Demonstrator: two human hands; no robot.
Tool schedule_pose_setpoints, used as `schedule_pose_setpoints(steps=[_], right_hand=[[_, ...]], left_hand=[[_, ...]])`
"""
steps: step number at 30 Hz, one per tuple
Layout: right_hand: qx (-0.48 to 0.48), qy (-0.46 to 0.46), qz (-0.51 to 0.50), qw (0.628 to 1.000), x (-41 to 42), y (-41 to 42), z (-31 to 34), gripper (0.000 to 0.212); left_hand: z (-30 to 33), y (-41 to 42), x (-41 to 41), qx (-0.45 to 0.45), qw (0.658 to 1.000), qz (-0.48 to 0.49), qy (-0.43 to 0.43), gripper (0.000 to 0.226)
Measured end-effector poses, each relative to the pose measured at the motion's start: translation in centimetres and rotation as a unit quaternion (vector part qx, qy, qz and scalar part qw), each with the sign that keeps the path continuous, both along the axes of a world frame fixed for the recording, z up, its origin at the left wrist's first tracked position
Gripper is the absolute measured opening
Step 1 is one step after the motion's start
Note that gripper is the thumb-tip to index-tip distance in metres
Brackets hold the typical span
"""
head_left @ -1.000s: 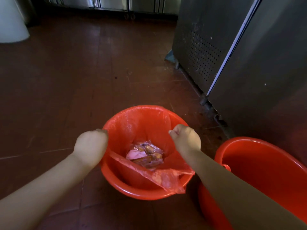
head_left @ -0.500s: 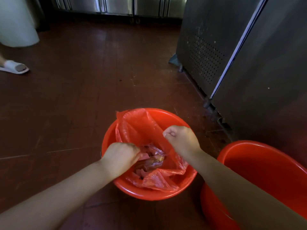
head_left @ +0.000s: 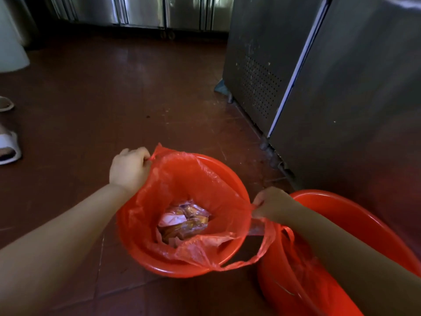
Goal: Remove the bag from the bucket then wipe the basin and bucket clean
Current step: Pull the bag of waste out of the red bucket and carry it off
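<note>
Left hand (head_left: 129, 171) and right hand (head_left: 271, 206) pinching opposite handles of red plastic bag (head_left: 182, 179) in bucket (head_left: 227, 172). Risk: thin film tearing, spilling wrappers (head_left: 182, 221).

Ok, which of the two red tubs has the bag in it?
The smaller bucket between the hands, left of the big basin. Its red bag holds wrappers; both hands grip the bag's edges.

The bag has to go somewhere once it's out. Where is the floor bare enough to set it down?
Bare floor lies beyond the bucket, between the sandals and the cabinet. A patch shows by the left arm. It is crowded on the right: the basin sits close beside the bucket, near the cabinet.
</note>
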State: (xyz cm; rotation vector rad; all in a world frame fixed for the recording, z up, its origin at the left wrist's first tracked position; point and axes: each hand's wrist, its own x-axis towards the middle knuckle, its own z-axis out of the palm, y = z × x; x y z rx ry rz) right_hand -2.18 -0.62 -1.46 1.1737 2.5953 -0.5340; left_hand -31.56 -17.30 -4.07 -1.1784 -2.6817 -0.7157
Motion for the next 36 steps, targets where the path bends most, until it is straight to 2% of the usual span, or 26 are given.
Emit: schedule_pose_setpoints(steps=[2,4,7,8,10,12,15,19,21,22,23,25,28,30,31,33,34,36], right_hand=[[-0.018,-0.065,0.020,0.998,0.2,0.2,0.9,0.025],[-0.034,-0.101,0.013,0.994,0.2,0.7,1.7,0.026],[-0.139,-0.033,-0.105,0.984,0.1,1.5,2.6,0.028],[-0.200,0.015,-0.154,0.968,0.0,1.5,2.8,0.027],[-0.320,0.121,-0.247,0.906,-0.4,1.3,3.4,0.022],[-0.382,0.204,-0.309,0.846,-0.7,1.3,3.9,0.020],[-0.391,0.303,-0.356,0.793,-1.3,2.2,4.6,0.024],[-0.431,0.421,-0.351,0.717,-2.3,3.8,7.0,0.029],[-0.422,0.461,-0.342,0.702,-2.9,4.4,8.3,0.030],[-0.390,0.472,-0.345,0.712,-3.0,4.6,8.7,0.027],[-0.333,0.472,-0.350,0.737,-3.1,4.6,8.6,0.022],[-0.193,0.437,-0.351,0.806,-2.7,4.1,7.4,0.016],[-0.073,0.358,-0.305,0.880,-1.3,2.4,4.3,0.038],[-0.020,0.229,-0.270,0.935,0.0,1.4,2.4,0.062],[-0.021,0.187,-0.244,0.951,0.7,1.2,1.7,0.060],[-0.103,0.182,-0.207,0.956,2.0,0.5,1.0,0.023],[-0.152,0.202,-0.207,0.945,2.4,0.2,1.1,0.017],[-0.182,0.258,-0.237,0.919,2.6,0.3,1.6,0.017]], left_hand=[[1.2,0.8,0.8,0.058,0.992,-0.029,-0.105,0.006],[2.6,1.6,1.7,0.119,0.970,-0.069,-0.202,0.007],[4.8,2.2,3.3,0.190,0.937,-0.107,-0.274,0.009],[5.5,2.2,3.7,0.213,0.925,-0.115,-0.292,0.011],[6.7,1.9,4.2,0.262,0.901,-0.119,-0.326,0.015],[7.6,1.5,4.3,0.288,0.892,-0.118,-0.329,0.016],[8.2,0.6,4.6,0.308,0.885,-0.123,-0.326,0.019],[8.5,-0.2,5.5,0.310,0.874,-0.138,-0.348,0.020],[8.5,0.0,6.2,0.292,0.871,-0.146,-0.366,0.016],[8.4,0.2,6.6,0.280,0.874,-0.148,-0.369,0.014],[8.3,0.4,6.9,0.270,0.878,-0.150,-0.367,0.015],[8.0,0.7,7.4,0.253,0.887,-0.152,-0.354,0.016],[7.3,1.1,7.5,0.234,0.899,-0.161,-0.334,0.015],[6.8,1.4,7.5,0.222,0.900,-0.166,-0.337,0.015],[6.5,1.5,7.5,0.214,0.902,-0.167,-0.336,0.016],[6.0,1.8,7.7,0.200,0.908,-0.164,-0.329,0.019],[5.8,1.9,7.7,0.197,0.910,-0.162,-0.328,0.021],[5.8,2.1,7.9,0.198,0.909,-0.162,-0.329,0.022]])
